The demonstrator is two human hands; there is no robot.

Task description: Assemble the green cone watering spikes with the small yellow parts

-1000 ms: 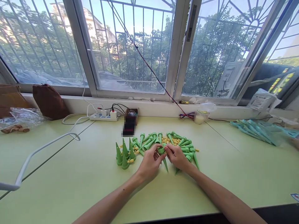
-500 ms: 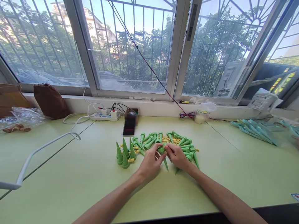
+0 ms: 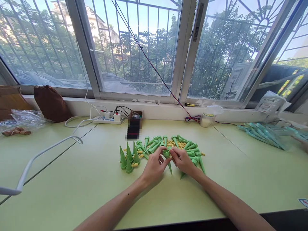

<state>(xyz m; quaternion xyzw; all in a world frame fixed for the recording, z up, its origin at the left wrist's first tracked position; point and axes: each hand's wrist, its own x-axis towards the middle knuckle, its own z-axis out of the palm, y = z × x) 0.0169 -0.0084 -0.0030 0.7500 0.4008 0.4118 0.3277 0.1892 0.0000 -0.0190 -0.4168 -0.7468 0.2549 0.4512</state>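
My left hand grips a green plastic watering spike near its wide, open end, with the pointed tip slanting down toward me. Close against the spike's right side, the fingers of my right hand are pinched together; what is between them is too small and hidden to make out. Just beyond my hands lies a pile of similar green spikes, mixed with small yellow pegs. To the left, several green spikes stand point up on their caps, with yellow pegs among them.
The pale green table holds a power strip and a small box at the back. A white cable loops across the left side. Teal plastic bags lie at right, and a jar stands near the sill.
The spike in my left hand has tilted slightly, its tip shifting a little left. Both hands stay in nearly the same place.
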